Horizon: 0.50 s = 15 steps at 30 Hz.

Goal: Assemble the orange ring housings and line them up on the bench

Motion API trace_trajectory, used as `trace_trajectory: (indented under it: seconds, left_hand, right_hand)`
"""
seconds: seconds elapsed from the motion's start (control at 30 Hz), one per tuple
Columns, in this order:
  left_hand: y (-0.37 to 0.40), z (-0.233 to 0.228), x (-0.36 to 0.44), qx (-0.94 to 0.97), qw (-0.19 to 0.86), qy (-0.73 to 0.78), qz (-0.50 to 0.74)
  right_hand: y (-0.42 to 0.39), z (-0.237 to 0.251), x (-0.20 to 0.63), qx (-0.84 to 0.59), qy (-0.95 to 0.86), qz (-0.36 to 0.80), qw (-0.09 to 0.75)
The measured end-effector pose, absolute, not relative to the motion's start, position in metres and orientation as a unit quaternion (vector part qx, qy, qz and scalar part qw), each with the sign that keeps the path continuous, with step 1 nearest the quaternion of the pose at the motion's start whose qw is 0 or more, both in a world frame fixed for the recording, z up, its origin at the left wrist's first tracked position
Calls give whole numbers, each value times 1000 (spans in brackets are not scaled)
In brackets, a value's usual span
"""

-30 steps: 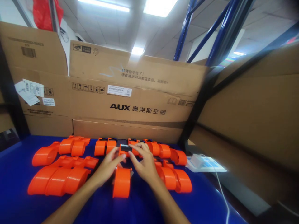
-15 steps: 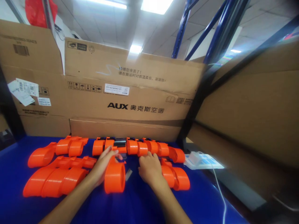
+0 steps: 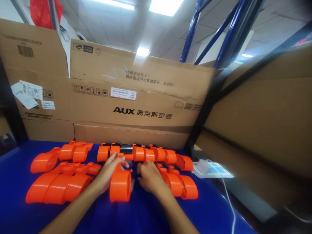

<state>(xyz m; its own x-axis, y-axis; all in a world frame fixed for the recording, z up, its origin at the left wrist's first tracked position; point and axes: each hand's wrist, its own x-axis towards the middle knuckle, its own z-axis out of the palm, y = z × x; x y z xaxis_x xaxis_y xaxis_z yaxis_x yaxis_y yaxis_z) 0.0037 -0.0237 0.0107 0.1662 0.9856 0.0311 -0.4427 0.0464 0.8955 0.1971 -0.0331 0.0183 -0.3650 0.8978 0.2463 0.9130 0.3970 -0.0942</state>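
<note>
My left hand is closed around the upper part of an orange plastic piece with a wide ring, held above the blue table surface. Just right of that ring shows a small greyish strip, partly hidden. My right hand is close by on the right, fingers curled down; whatever they hold is out of sight. Behind the hands stands a row of similar orange ring pieces, some with dark parts on top. A dark rectangular device with a shiny face sits among them.
More orange ring pieces lie in rows at the left, and others at the right. A cardboard sheet walls off the back of the blue table. At right, a white adapter trails a cable beside a dark rack post.
My right hand has shifted left, closer to the held orange piece, uncovering more orange rings at the right. The greyish strip now appears more upright. My left hand stays nearly still.
</note>
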Motion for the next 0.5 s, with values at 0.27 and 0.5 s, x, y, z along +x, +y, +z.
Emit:
trace_trajectory:
  seconds: [0.27,0.5]
  left_hand:
    - [-15,1,1,448,625,345,539]
    - [-15,2,1,431,624,354,548]
  right_hand:
    - [-24,16,197,-510,-834,60,203]
    - [-23,16,196,-512,-836,53,189]
